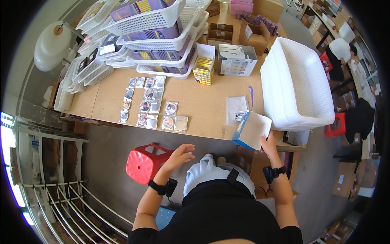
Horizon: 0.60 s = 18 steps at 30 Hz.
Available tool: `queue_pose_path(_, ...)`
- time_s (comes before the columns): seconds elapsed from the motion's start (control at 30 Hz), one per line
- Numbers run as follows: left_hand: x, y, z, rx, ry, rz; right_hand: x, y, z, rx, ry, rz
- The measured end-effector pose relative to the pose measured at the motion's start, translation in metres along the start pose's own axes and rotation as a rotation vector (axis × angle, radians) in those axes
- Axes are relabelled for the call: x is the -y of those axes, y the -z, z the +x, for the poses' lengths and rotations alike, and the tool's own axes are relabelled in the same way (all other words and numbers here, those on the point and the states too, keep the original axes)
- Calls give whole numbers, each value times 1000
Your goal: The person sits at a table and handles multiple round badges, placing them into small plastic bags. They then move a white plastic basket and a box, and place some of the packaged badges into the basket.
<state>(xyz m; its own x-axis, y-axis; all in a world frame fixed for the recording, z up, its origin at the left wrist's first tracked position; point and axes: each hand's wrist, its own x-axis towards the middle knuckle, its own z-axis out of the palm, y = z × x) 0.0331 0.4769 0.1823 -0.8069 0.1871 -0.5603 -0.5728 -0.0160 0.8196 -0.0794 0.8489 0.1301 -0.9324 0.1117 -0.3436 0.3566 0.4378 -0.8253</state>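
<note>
My right hand (pixel 268 144) grips the near right edge of a blue-sided carton (pixel 253 130) with a plain whitish face turned up. The carton is tilted at the table's front edge. Under its far corner lie a clear plastic bag (pixel 234 105) and a small printed slip (pixel 241 115). My left hand (pixel 182 156) is in the air before my body, fingers apart and holding nothing. Beyond it, round picture badges in clear sleeves (pixel 168 123) lie in loose columns on the cardboard-topped table (pixel 201 100). A purple cutter-like tool (pixel 251 95) rests near the bag.
Stacked white plastic baskets (pixel 297 91) stand at the table's right. More baskets (pixel 152 45) hold purple boxes at the back left. A yellow box of packets (pixel 203 65) and a grey printed box (pixel 237 60) stand mid-back. A red stool (pixel 144 163) is on the floor left.
</note>
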Motion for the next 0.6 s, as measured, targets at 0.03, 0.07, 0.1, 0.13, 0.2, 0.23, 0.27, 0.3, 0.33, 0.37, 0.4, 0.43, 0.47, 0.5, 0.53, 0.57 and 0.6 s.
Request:
queue_pose_path(0.03, 1, 0, 0, 0, -2, 1, -1, 0, 0, 3, 10, 3)
queue_pose_path(0.07, 2, 2, -1, 0, 1, 1, -1, -1, 0, 6, 19, 7)
queue_pose_path(0.1, 3, 1, 1, 5, 2, -2, -2, 0, 1, 8, 5, 8)
queue_pose_path(0.13, 4, 0, 1, 11, 4, -4, -4, -1, 2, 9, -10, 10)
queue_pose_path(0.2, 3, -1, -1, 6, 14, -2, 0, -1, 1, 10, -26, 4)
queue_pose_path(0.23, 3, -2, -2, 4, 19, -1, 6, 0, -1, 8, -29, -3)
queue_pose_path(0.27, 5, -2, -2, 3, 11, -4, 10, 0, -1, 6, -32, -10)
queue_pose_path(0.3, 6, -2, -2, 11, 3, -4, 0, 0, 6, -67, 156, -117)
queue_pose_path(0.33, 7, -2, 0, 26, -5, -5, -14, -1, 17, -146, 340, -231)
queue_pose_path(0.37, 7, -2, 0, 14, 3, -8, -28, 2, 26, -223, 522, -347)
queue_pose_path(0.4, 10, -1, -3, -8, 16, -18, 6, 1, 15, -113, 281, -332)
queue_pose_path(0.43, 10, -1, -2, -12, 25, -22, 6, 2, 18, -103, 333, -355)
queue_pose_path(0.47, 10, -2, -2, -23, 17, -22, 8, 3, 17, -98, 360, -350)
queue_pose_path(0.5, 9, -2, -3, -31, 17, -28, 9, 4, 17, -90, 389, -341)
queue_pose_path(0.53, 8, -3, -3, -38, 17, -34, 6, 5, 18, -77, 369, -345)
queue_pose_path(0.57, 9, -2, -3, -45, 17, -40, -1, 7, 18, -67, 296, -331)
queue_pose_path(0.6, 12, -1, -3, -55, 5, -50, -3, 8, 17, -53, 228, -314)
